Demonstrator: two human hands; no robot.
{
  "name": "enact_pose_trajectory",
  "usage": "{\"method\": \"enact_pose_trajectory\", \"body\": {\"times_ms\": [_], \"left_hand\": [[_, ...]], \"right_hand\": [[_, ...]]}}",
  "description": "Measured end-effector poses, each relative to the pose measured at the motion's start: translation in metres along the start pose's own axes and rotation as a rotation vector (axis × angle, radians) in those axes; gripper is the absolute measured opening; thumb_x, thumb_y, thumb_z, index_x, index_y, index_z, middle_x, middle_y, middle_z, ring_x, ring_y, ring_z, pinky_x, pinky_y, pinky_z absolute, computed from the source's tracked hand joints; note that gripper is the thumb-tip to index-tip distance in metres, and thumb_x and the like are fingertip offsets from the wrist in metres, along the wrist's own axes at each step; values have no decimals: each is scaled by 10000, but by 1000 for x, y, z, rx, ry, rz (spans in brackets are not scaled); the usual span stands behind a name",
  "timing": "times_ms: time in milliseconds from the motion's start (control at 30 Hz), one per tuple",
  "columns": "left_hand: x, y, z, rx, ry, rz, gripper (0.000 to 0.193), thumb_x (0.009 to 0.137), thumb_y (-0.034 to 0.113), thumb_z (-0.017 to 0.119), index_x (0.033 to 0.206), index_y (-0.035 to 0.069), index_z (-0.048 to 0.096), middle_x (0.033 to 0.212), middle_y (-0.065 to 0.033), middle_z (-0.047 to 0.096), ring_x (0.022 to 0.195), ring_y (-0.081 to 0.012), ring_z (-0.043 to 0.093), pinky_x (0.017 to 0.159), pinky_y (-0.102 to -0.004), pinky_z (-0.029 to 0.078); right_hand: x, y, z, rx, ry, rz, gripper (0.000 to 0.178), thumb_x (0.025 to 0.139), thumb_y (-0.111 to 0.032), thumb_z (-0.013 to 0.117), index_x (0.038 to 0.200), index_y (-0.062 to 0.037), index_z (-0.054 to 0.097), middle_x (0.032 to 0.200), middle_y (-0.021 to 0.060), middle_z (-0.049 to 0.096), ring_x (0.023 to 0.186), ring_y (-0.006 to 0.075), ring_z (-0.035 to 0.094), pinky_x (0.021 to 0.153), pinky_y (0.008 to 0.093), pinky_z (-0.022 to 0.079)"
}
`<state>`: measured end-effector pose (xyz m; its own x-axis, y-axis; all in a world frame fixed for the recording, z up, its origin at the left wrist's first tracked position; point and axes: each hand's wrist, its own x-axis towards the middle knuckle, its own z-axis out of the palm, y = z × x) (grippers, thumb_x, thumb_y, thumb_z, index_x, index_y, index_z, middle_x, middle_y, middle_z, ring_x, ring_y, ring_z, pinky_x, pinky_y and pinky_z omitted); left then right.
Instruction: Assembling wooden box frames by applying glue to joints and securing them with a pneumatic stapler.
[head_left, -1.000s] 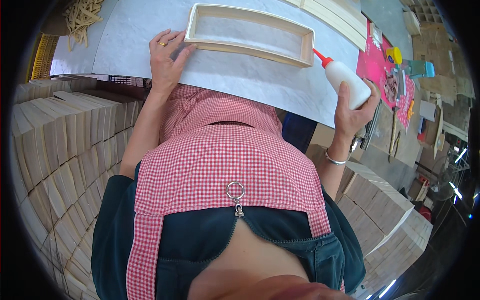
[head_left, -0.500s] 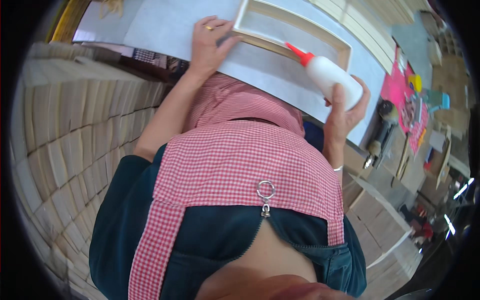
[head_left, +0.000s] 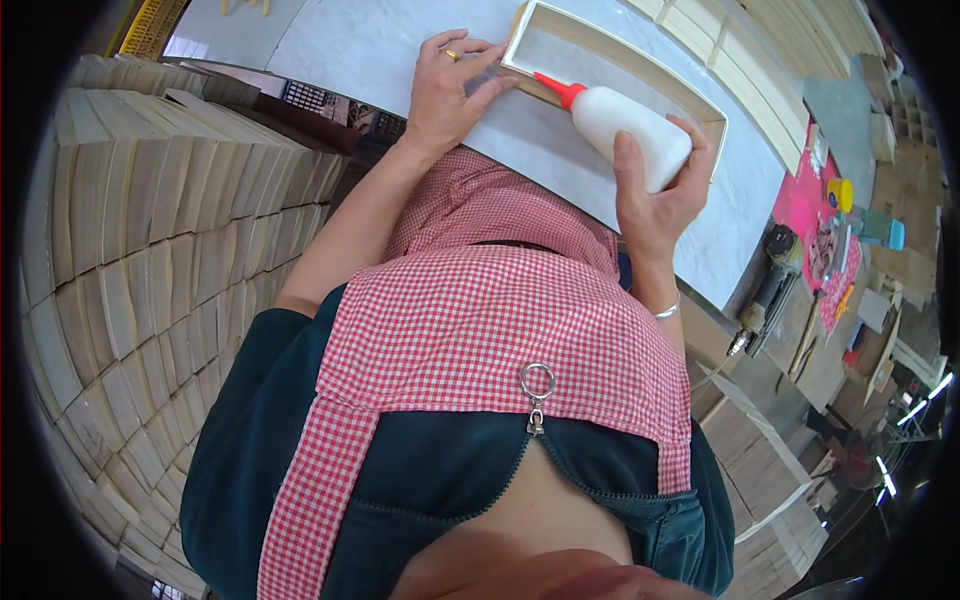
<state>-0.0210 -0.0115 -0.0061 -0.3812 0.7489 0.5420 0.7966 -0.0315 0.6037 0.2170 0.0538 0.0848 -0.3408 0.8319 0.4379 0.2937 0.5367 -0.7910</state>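
Note:
My right hand [head_left: 668, 185] wraps round a white squeeze bottle [head_left: 630, 130] with a red pointed nozzle. The bottle is tilted, and its nozzle tip lies over the near side of a shallow rectangular wooden frame [head_left: 718, 140], close to the left end. Whether the tip touches the wood, I cannot tell. With thumb and fingers, my left hand [head_left: 452, 92] grips the left end of that frame. The frame rests on a pale marbled tabletop [head_left: 370, 45].
Long pale wooden strips [head_left: 740, 60] lie beyond the frame. Stacked wooden boards [head_left: 180, 220] rise at my left. A pneumatic tool [head_left: 770, 280] lies at the right, near a yellow container [head_left: 838, 194] and pink cloth. A yellow crate [head_left: 152, 28] stands at the far left.
The bottle has moved left, its nozzle now near the frame's left end. In the picture, the frame and my left hand have shifted slightly right; the view has also shifted.

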Motion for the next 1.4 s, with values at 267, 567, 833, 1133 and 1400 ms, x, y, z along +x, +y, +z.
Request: {"method": "enact_pose_trajectory", "body": {"times_ms": [267, 567, 833, 1133, 1400], "left_hand": [[0, -1, -1, 5, -8, 20, 369, 830, 237, 793, 1181, 130, 760, 1168, -25, 681, 1255, -281, 469, 1066, -377, 415], [-1, 5, -3, 6, -34, 0, 384, 843, 211, 783, 1212, 114, 744, 1177, -38, 677, 1265, -281, 466, 1059, -372, 421], [3, 7, -3, 34, -75, -6, 384, 855, 192, 772, 1216, 70, 730, 1193, -62, 672, 1262, -289, 477, 1055, -384, 427], [-3, 10, -11, 74, -140, -102, 365, 887, 118, 727, 1236, 18, 691, 1250, -108, 641, 1306, -303, 477, 1065, -407, 416], [-10, -34, 2, 47, -166, 39, 368, 905, 84, 698, 1258, -11, 648, 1326, -157, 610, 1293, -356, 499, 1099, -438, 391]], "right_hand": [[-16, 9, -59, -173, 97, 56, 513, 850, -212, 804, 1237, -16, 531, 1099, 135, 616, 842, 234, 630, 720, 324, 535], [-38, 22, -117, -346, 219, 92, 486, 878, -197, 795, 1249, -22, 534, 1118, 136, 610, 947, 257, 641, 798, 343, 565], [-44, 28, -148, -360, 325, 203, 479, 852, -196, 797, 1211, -6, 544, 1090, 140, 613, 891, 232, 609, 779, 332, 523], [-20, 72, -179, -158, 623, 376, 467, 841, -197, 778, 1168, 3, 511, 1055, 155, 590, 869, 232, 596, 782, 345, 518], [110, 242, -278, -900, 618, 243, 465, 775, -331, 813, 927, -35, 488, 851, 92, 496, 728, 255, 502, 673, 379, 457]]}}
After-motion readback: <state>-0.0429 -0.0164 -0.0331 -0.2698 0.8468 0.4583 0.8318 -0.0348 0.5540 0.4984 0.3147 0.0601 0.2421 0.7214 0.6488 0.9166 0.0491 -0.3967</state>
